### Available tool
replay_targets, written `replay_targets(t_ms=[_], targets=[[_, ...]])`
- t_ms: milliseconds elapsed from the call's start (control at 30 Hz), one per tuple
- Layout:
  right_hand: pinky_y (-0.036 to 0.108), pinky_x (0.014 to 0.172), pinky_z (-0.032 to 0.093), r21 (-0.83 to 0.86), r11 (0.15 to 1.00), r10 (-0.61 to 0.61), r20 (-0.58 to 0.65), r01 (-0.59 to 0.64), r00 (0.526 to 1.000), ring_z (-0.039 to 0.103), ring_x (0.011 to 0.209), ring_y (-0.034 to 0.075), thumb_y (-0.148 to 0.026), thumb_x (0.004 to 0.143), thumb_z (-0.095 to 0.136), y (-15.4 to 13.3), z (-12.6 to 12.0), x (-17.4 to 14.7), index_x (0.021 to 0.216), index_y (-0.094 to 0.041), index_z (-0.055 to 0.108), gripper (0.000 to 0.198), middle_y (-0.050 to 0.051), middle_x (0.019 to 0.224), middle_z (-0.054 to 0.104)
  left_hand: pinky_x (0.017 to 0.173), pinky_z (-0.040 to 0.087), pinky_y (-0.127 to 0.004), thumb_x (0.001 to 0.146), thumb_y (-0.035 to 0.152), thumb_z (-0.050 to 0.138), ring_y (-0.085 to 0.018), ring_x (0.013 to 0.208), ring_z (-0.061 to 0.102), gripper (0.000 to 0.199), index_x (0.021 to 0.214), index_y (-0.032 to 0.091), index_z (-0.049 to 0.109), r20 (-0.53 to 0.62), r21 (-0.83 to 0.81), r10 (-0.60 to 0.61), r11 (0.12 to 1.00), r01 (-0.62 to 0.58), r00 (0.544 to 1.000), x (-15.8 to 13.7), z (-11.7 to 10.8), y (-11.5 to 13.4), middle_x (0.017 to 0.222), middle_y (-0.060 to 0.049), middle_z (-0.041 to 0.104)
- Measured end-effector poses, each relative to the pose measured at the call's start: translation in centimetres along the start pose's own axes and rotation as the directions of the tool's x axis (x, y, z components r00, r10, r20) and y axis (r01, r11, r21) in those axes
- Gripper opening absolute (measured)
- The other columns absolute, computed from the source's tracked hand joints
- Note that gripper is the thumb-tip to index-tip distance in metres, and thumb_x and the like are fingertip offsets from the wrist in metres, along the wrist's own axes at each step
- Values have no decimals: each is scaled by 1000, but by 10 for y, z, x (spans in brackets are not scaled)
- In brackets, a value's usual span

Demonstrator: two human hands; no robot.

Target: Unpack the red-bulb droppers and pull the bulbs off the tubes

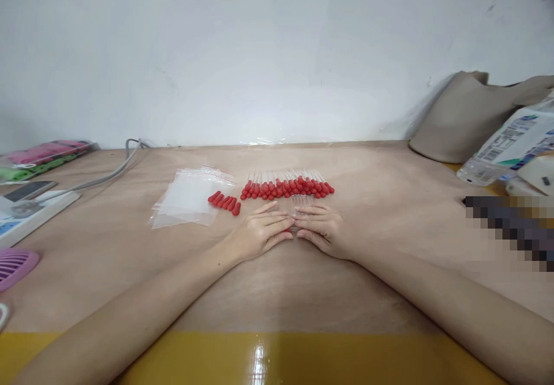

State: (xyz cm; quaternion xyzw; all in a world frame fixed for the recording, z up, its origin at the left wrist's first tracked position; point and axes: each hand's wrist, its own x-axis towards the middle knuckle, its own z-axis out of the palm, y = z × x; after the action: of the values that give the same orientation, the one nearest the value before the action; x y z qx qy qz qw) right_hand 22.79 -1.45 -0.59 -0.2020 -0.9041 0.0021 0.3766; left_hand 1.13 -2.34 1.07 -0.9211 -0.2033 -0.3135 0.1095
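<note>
My left hand (264, 230) and my right hand (326, 229) meet fingertip to fingertip low over the table, thumbs toward me. A speck of red shows between my left thumb and fingers, seemingly a red rubber bulb mostly covered by them. Between the two hands glints a clear glass tube (295, 230), its end in my right fingers. Just beyond my right fingers lie several bare glass tubes (305, 200). Farther back is a row of glass droppers with red bulbs (283, 187), bulbs toward me. Several loose red rubber bulbs (225, 202) lie left of my left hand.
Clear zip bags (186, 200) lie flat at left. At far left are a power strip (47, 212), a grey cable (116, 171), a phone (30, 190) and a purple slotted object (17, 266). A grey-brown container (459, 116) and a white printed package (511, 137) stand at right.
</note>
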Motion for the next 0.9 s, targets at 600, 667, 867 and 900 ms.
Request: replay_targets(t_ms=[600, 667, 867, 900], targets=[[32, 94, 49, -124, 981, -155, -53, 147, 986, 55, 108, 16, -16, 86, 46, -8, -1, -2, 107, -14, 57, 24, 10, 111, 62, 103, 35, -41, 87, 20, 47, -16, 104, 58, 15, 90, 15, 61, 75, -126, -71, 989, 80, 995, 3, -8, 8, 103, -8, 66], [33, 94, 49, -160, 973, -177, -50, 167, 983, 55, 108, 17, -15, 86, 46, -10, -3, -2, 106, -15, 58, 23, 9, 108, 63, 102, 37, -41, 87, 21, 46, -17, 106, 57, 16, 89, 15, 61, 105, -165, -99, 979, 116, 990, 2, -9, 8, 107, -9, 65], [35, 96, 47, -216, 950, -244, -76, 223, 967, 55, 108, 19, -12, 84, 48, -11, -8, -3, 103, -13, 60, 22, 11, 103, 65, 97, 43, -39, 87, 21, 46, -20, 112, 52, 17, 89, 14, 61, 119, -243, -124, 958, 150, 985, 1, -11, 8, 112, -11, 61], [36, 96, 47, -217, 950, -244, -70, 224, 967, 54, 109, 19, -12, 84, 47, -11, -9, -3, 103, -13, 60, 23, 11, 104, 65, 97, 43, -39, 87, 21, 46, -20, 112, 53, 16, 88, 15, 61, 116, -248, -124, 957, 150, 985, 1, -12, 8, 112, -11, 62]])
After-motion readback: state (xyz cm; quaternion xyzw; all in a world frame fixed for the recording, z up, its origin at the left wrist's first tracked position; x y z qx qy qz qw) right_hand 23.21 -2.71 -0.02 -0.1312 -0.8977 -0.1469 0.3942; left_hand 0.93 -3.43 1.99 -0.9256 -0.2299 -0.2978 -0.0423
